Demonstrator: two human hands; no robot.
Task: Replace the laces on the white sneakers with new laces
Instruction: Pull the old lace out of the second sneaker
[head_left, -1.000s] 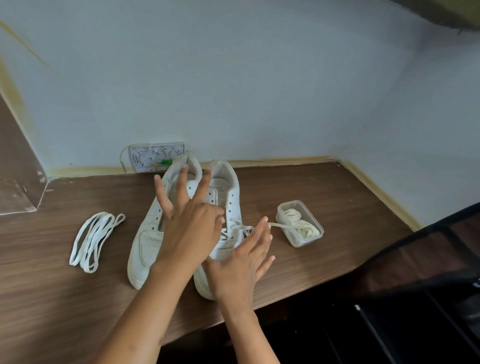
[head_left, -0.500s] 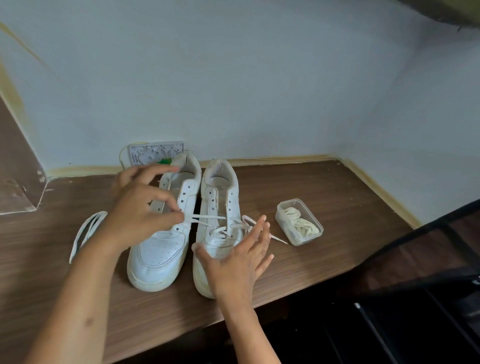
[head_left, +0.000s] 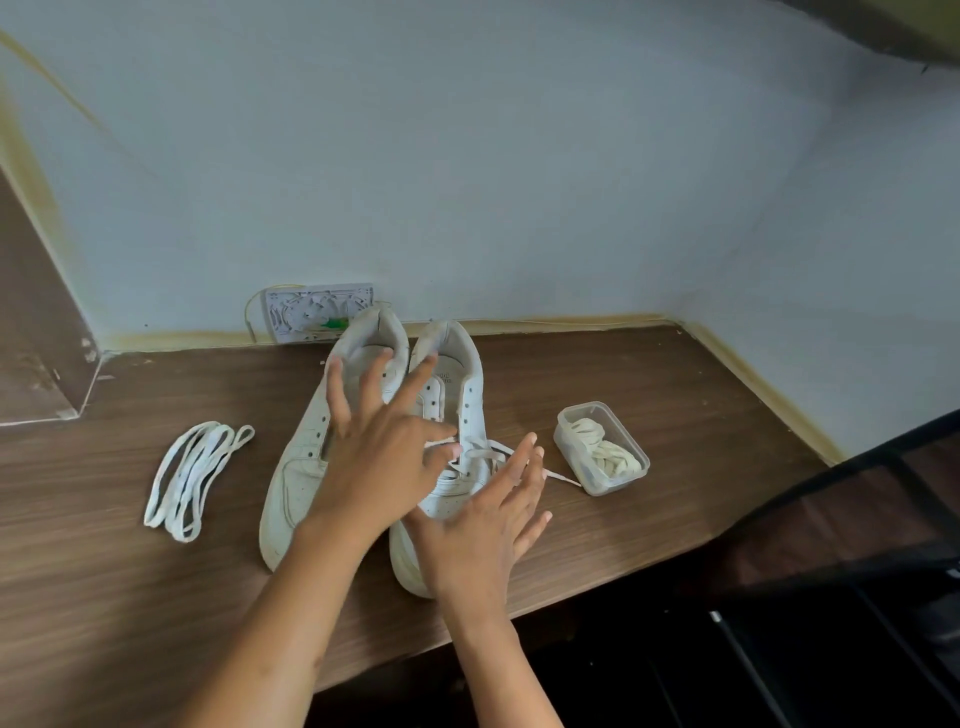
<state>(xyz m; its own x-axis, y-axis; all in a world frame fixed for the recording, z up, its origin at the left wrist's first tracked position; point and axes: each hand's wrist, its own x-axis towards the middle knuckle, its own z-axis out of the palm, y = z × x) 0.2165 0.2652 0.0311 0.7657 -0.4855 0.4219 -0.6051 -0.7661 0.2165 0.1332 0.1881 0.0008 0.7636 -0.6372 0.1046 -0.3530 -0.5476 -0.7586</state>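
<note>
Two white sneakers stand side by side on the wooden table, toes toward me: the left sneaker (head_left: 293, 470) and the right sneaker (head_left: 467, 397). My left hand (head_left: 379, 447) reaches across both with three fingers spread, while its thumb and forefinger pinch the lace (head_left: 480, 453) at the right sneaker's lower eyelets. The right hand (head_left: 483, 525) rests flat with straight fingers on that sneaker's toe. A loose lace end (head_left: 563, 479) trails out to the right. A bundle of white laces (head_left: 192, 478) lies to the left of the shoes.
A small clear plastic box (head_left: 631, 475) holding coiled laces sits right of the shoes. A wall socket plate (head_left: 311, 312) is behind the heels. The table's front edge (head_left: 597, 592) runs close under my wrists, with a black frame (head_left: 857, 467) at right.
Half a second ago my left hand was out to the left, drawing the lace taut; it has come back over the right sneaker's eyelets. The right hand has stayed on the toe.
</note>
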